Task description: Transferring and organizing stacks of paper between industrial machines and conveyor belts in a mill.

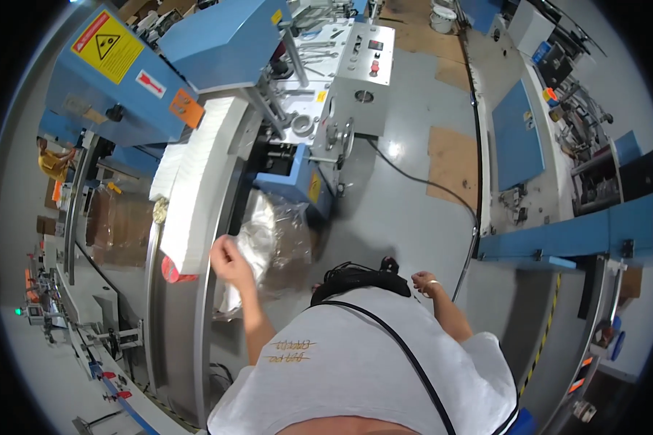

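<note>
A long row of white folded paper sheets (196, 185), packed upright side by side, lies along a metal channel (174, 319) on the left. My left hand (232, 261) is over the channel's right rail, just beyond the near end of the row. Its fingers are curled in and I see nothing in them. Beside that near end, a red round piece (173, 270) is partly covered by the paper. My right hand (424, 284) hangs at my right side above the floor, away from any machine. Its fingers are loosely bent and apart, and it holds nothing visible.
A blue machine housing (120, 80) rises over the far end of the paper. Behind it stands a grey control box (366, 65) with a red button. Clear plastic bags (276, 243) lie beside the channel. A black cable (413, 177) crosses the floor. Another person (53, 161) is far left.
</note>
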A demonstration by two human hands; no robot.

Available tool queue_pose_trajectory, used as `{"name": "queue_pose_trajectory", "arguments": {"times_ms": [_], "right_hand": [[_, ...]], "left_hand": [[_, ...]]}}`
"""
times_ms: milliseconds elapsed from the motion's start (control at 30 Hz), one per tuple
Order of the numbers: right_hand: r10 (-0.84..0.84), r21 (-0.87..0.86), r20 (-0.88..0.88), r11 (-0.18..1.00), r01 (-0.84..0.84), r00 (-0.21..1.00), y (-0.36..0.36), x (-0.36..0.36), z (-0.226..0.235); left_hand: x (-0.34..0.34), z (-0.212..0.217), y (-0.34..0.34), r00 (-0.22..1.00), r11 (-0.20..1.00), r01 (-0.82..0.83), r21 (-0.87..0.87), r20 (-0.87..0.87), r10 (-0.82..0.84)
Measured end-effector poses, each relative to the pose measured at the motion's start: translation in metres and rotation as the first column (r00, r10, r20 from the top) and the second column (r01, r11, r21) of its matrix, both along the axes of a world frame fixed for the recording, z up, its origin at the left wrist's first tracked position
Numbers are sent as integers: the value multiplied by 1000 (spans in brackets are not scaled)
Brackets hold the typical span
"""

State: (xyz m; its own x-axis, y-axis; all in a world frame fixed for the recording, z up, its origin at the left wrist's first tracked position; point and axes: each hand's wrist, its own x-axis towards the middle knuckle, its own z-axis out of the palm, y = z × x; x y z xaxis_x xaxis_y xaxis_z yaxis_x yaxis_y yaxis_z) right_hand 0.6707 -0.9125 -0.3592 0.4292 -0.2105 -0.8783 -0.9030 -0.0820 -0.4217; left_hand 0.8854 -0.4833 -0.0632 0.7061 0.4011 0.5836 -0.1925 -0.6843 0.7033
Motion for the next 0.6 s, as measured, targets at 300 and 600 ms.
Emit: {"name": "queue_pose_trajectory", "arguments": {"times_ms": [300,600], "right_hand": [[-433,-72,94,895,440,897,-125,-55,-50],[-378,-47,26,924,378,926,-137,-9,4]], "left_hand": [[63,-22,-227,875,880,471,-67,-89,-475],[-6,-277,-167,136,910,407,-82,-979,-150]]}}
